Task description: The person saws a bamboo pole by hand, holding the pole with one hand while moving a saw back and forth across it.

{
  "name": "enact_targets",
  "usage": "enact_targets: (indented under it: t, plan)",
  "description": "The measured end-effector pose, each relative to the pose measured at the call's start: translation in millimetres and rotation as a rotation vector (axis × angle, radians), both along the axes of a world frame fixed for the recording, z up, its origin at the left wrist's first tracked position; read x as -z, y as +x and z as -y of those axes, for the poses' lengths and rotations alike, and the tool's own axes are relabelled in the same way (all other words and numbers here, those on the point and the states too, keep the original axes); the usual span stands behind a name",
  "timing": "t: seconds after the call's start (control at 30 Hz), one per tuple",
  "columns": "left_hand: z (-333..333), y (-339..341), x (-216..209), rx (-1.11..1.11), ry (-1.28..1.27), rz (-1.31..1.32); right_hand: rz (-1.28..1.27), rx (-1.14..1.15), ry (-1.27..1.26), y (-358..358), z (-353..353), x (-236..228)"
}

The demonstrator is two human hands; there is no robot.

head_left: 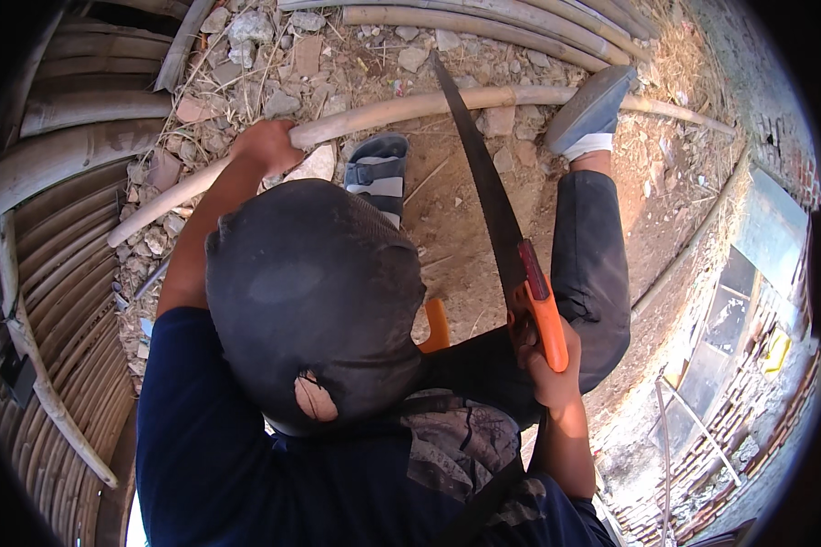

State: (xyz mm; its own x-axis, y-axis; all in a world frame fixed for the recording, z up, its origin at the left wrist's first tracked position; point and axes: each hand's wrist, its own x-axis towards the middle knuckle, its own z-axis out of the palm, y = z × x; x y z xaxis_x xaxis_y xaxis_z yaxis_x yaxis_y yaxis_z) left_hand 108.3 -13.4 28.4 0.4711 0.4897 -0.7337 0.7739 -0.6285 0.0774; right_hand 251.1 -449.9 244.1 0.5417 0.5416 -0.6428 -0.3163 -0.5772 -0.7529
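My left hand [269, 146] grips a pale bamboo pole [374, 117] on its left part. The pole lies across the rubble from left to right. In my right hand [552, 366] is the orange handle of a handsaw [485, 178]. Its long dark blade points away from me, and near its tip it overlaps the pole; whether they touch I cannot tell. My right foot in a sandal [588, 114] is over the pole's right part. A large rounded form in dark cloth [306, 273], with a small hole showing skin, hides the ground between my arms.
Several bamboo poles [483, 29] lie at the far side. Stacked bamboo [73, 264] fills the left. Stones and broken brick [246, 32] cover the ground. A curved orange thing [435, 325] is partly hidden at the middle. A brick wall [743, 447] stands at right.
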Motion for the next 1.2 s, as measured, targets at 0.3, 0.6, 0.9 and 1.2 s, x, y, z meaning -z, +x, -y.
enact_targets:
  t: [0.3,0.6,0.9,1.2]
  plan:
    - [1,1,4,0.009,-0.013,0.017,-0.024,0.04,0.019,5,-14,16]
    - [-4,1,3,0.005,-0.038,0.016,0.076,-0.104,-0.005,-5,-2,6]
    - [-6,-5,8,-0.009,-0.021,0.033,0.008,0.013,0.067,-17,12,6]
    - [-6,-7,9,0.0,-0.023,0.058,0.049,-0.027,0.114,-14,-2,34]
